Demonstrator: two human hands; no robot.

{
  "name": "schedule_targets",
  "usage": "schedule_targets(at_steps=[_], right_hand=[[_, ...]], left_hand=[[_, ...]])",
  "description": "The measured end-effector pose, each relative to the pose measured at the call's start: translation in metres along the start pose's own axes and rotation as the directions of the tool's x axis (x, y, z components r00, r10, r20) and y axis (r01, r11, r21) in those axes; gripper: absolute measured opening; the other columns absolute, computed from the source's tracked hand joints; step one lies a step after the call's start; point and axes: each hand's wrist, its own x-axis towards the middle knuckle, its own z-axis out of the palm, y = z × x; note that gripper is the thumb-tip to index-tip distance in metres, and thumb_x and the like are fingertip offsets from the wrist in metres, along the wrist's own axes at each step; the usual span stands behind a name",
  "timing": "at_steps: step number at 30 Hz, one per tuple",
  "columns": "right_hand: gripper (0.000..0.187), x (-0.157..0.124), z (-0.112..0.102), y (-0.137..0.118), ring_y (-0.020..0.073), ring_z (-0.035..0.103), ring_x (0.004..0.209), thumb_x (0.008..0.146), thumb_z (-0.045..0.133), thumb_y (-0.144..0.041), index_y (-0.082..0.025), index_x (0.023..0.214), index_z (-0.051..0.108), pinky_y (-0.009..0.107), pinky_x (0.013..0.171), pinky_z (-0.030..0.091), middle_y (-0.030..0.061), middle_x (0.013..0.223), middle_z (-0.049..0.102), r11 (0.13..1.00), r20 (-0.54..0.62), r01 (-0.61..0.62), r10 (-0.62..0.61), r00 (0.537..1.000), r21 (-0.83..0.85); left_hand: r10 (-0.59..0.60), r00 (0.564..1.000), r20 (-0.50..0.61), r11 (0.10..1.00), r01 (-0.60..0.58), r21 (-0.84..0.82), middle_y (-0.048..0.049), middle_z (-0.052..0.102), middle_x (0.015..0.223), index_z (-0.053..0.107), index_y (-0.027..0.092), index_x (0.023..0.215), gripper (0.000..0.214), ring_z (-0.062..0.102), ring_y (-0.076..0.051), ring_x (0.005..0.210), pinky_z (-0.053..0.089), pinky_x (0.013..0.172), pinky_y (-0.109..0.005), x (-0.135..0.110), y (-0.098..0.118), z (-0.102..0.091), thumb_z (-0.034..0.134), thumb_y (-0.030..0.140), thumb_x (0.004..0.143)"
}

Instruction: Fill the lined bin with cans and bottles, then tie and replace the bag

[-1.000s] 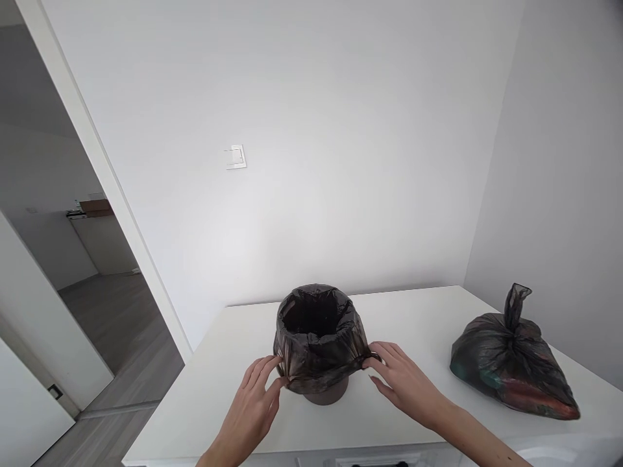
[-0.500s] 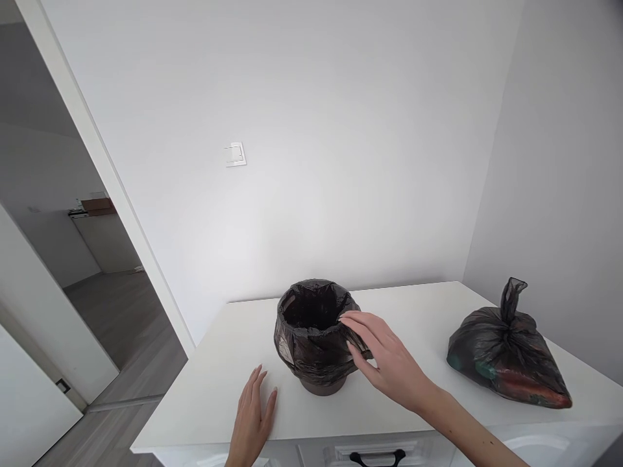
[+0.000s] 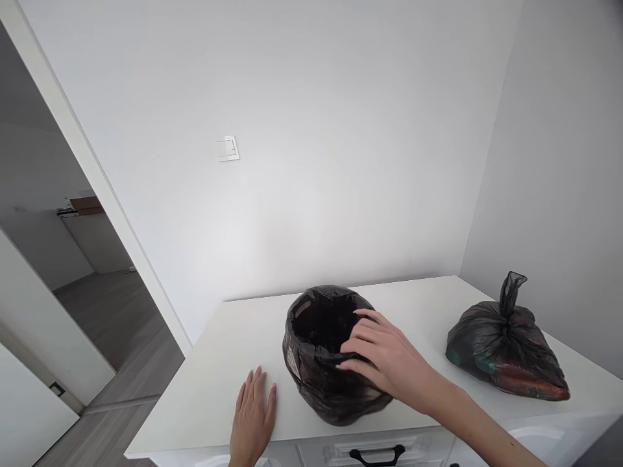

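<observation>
A small trash can lined with a black plastic bag stands near the cabinet top's front edge, leaning slightly, its dark mouth facing up. My right hand grips the can's near right rim over the liner, fingers inside and thumb outside. What lies in the can is too dark to make out. To the left of it, my left hand rests on the white surface with fingers stretched out, holding nothing. A knotted black garbage bag lies farther right, with red and green contents showing through.
The white cabinet has a drawer with a black handle at its front. Behind it rises a wall with a light switch. On the left, a doorway opens to another room with a cardboard box.
The lined trash can has moved right and toward me, with my right hand now gripping its rim more firmly. My left hand stays on the surface. The view has shifted slightly.
</observation>
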Motion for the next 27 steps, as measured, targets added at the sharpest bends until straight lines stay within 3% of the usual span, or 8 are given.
schedule_targets(at_steps=[8, 11, 14, 17, 20, 22, 24, 27], right_hand=[[0.006, -0.039, -0.005, -0.009, 0.0185, 0.067, 0.086, 0.102, 0.062, -0.029, -0.027, 0.105, 0.067, 0.054, 0.117, 0.047, 0.0005, 0.09, 0.069, 0.991, 0.007, -0.132, 0.132, 0.991, 0.017], [0.026, -0.047, -0.003, -0.012, 0.0227, 0.069, 0.108, 0.101, 0.062, -0.029, -0.03, 0.127, 0.062, 0.057, 0.12, 0.045, 0.0044, 0.11, 0.071, 0.987, -0.037, -0.157, 0.157, 0.987, 0.016], [0.043, -0.057, -0.001, -0.02, 0.028, 0.061, 0.13, 0.102, 0.06, -0.027, -0.03, 0.144, 0.052, 0.056, 0.116, 0.049, 0.0102, 0.132, 0.065, 0.985, -0.207, -0.172, 0.172, 0.963, 0.02], [0.039, -0.081, 0.011, -0.022, 0.0294, 0.06, 0.13, 0.1, 0.058, -0.021, -0.029, 0.139, 0.056, 0.051, 0.106, 0.057, 0.0127, 0.133, 0.063, 0.963, -0.461, -0.248, 0.268, 0.846, 0.105], [0.022, -0.119, 0.038, -0.003, 0.0287, 0.067, 0.112, 0.101, 0.057, -0.028, -0.027, 0.122, 0.063, 0.047, 0.093, 0.061, 0.0125, 0.117, 0.068, 0.85, -0.569, -0.44, 0.523, 0.635, 0.291], [0.021, -0.144, 0.06, 0.019, 0.0272, 0.071, 0.097, 0.103, 0.052, -0.039, -0.024, 0.109, 0.066, 0.043, 0.084, 0.062, 0.0114, 0.103, 0.07, 0.729, -0.479, -0.539, 0.684, 0.55, 0.423], [0.031, -0.164, 0.081, 0.043, 0.0252, 0.071, 0.085, 0.103, 0.05, -0.048, -0.022, 0.102, 0.066, 0.039, 0.076, 0.061, 0.0096, 0.092, 0.071, 0.606, -0.324, -0.591, 0.791, 0.519, 0.533], [0.042, -0.181, 0.105, 0.071, 0.0239, 0.07, 0.078, 0.099, 0.051, -0.06, -0.021, 0.098, 0.066, 0.035, 0.069, 0.059, 0.0075, 0.085, 0.071, 0.464, -0.143, -0.625, 0.858, 0.493, 0.628]], left_hand=[[-0.003, 1.0, 0.011, 1.0, 0.003, 0.014, -0.0114, 0.052, 0.159, 0.052, 0.016, 0.147, 0.059, 0.041, -0.03, 0.152, 0.033, 0.127, -0.053, 0.005, 0.005, -0.005, 0.039, 0.052, 0.103], [0.005, 1.0, 0.014, 1.0, -0.005, 0.011, -0.0115, 0.053, 0.158, 0.052, 0.017, 0.147, 0.059, 0.042, -0.03, 0.152, 0.033, 0.127, -0.054, 0.006, 0.007, -0.008, 0.038, 0.052, 0.103], [-0.005, 1.0, 0.019, 1.0, 0.004, 0.011, -0.0109, 0.053, 0.158, 0.051, 0.017, 0.148, 0.059, 0.042, -0.03, 0.152, 0.034, 0.127, -0.054, 0.007, 0.008, -0.009, 0.038, 0.052, 0.102], [-0.026, 0.999, 0.021, 1.0, 0.026, 0.016, -0.0106, 0.052, 0.159, 0.05, 0.016, 0.148, 0.06, 0.042, -0.03, 0.152, 0.034, 0.127, -0.053, 0.008, 0.009, -0.008, 0.037, 0.053, 0.102], [-0.021, 0.999, 0.034, 1.0, 0.02, 0.023, -0.0106, 0.051, 0.16, 0.05, 0.016, 0.148, 0.06, 0.041, -0.03, 0.152, 0.034, 0.127, -0.053, 0.008, 0.009, -0.006, 0.037, 0.053, 0.102], [-0.015, 0.999, 0.039, 0.999, 0.014, 0.029, -0.0106, 0.051, 0.16, 0.049, 0.016, 0.148, 0.06, 0.04, -0.03, 0.153, 0.033, 0.127, -0.052, 0.009, 0.008, -0.004, 0.037, 0.052, 0.102], [-0.016, 0.999, 0.041, 1.0, 0.015, 0.028, -0.0106, 0.05, 0.16, 0.049, 0.016, 0.149, 0.06, 0.04, -0.03, 0.153, 0.033, 0.127, -0.052, 0.01, 0.008, -0.004, 0.038, 0.052, 0.102], [-0.021, 0.999, 0.036, 1.0, 0.021, 0.013, -0.0104, 0.051, 0.16, 0.048, 0.018, 0.149, 0.059, 0.041, -0.03, 0.152, 0.032, 0.127, -0.052, 0.012, 0.009, -0.004, 0.04, 0.051, 0.101]])
